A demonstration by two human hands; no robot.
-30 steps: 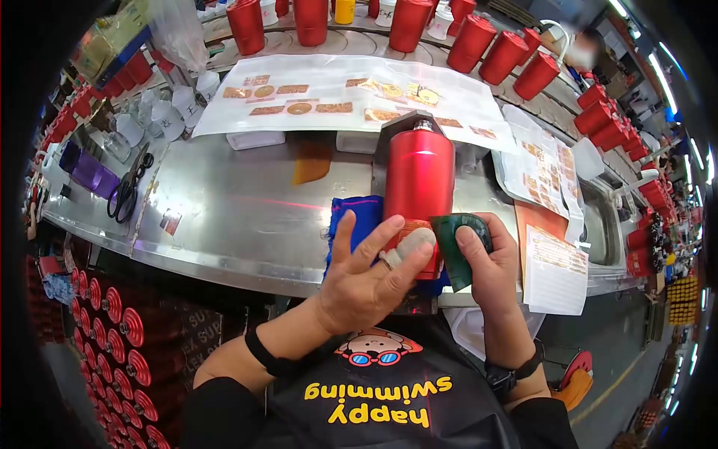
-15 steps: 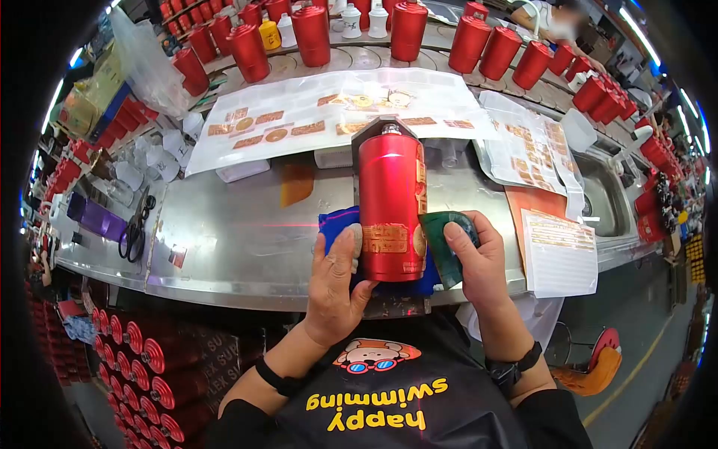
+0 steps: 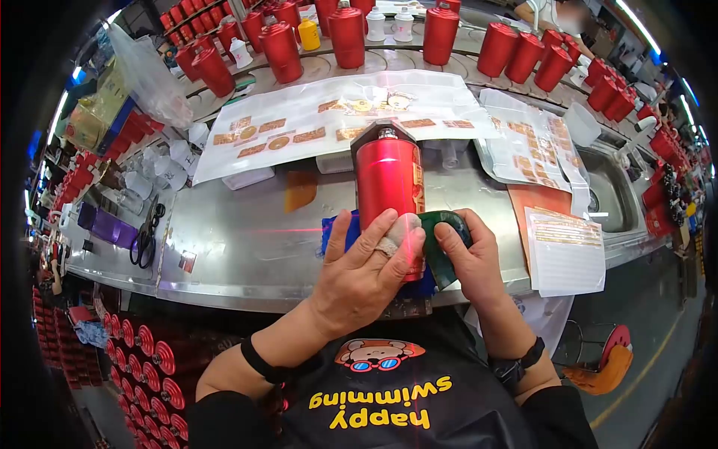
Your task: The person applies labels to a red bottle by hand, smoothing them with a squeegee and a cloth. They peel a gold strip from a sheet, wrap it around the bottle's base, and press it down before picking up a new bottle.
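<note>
A red metallic bottle (image 3: pixel 384 178) lies in front of me, its narrow neck pointing away, with gold decals on its side. My left hand (image 3: pixel 357 278) spreads across the lower front of it, fingers stretched out and touching the surface. Pale wraps cover some of those fingertips, and the hand hides the front decal. In my right hand (image 3: pixel 477 258) is a dark green scraper (image 3: pixel 440 251), pinched between thumb and fingers, its edge close against the bottle's right side. Under the bottle, a blue cloth (image 3: pixel 327 236) shows at the left.
Decal sheets (image 3: pixel 299 123) lie behind the bottle, with more decal sheets (image 3: pixel 516 135) at the right. Scissors (image 3: pixel 147 236) and a purple object (image 3: pixel 112 226) sit at the left. Red bottles (image 3: pixel 349 37) line the conveyor (image 3: pixel 404 61). A sink (image 3: pixel 609 194) is at right; a person (image 3: pixel 553 19) sits beyond.
My left hand has moved right, from the bottle's left side onto its lower front, covering the decal there. The bottles on the conveyor have shifted right. My right hand still holds the scraper.
</note>
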